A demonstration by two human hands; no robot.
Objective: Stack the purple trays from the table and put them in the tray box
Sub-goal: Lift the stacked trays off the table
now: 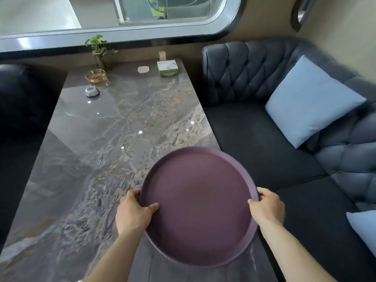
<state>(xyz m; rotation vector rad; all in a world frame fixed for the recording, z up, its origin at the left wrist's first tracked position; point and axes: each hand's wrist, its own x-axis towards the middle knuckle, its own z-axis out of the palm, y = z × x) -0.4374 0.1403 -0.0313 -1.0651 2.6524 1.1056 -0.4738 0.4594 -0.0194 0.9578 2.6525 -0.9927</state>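
Note:
A round purple tray (200,202) with a low raised rim is held over the near right corner of the marble table (105,143). My left hand (134,212) grips its left rim, thumb resting inside the tray. On the opposite rim my right hand (267,209) holds on the same way. The tray's right part hangs past the table edge, above the sofa seat. I cannot tell whether more trays lie stacked beneath it. No tray box is in view.
At the table's far end stand a small plant (99,51), an amber glass ashtray (96,76), a small grey-white device (92,91), a white pad (143,69) and a green-white tissue box (167,68). A dark tufted sofa (264,127) with light blue cushions (311,100) lines the right side.

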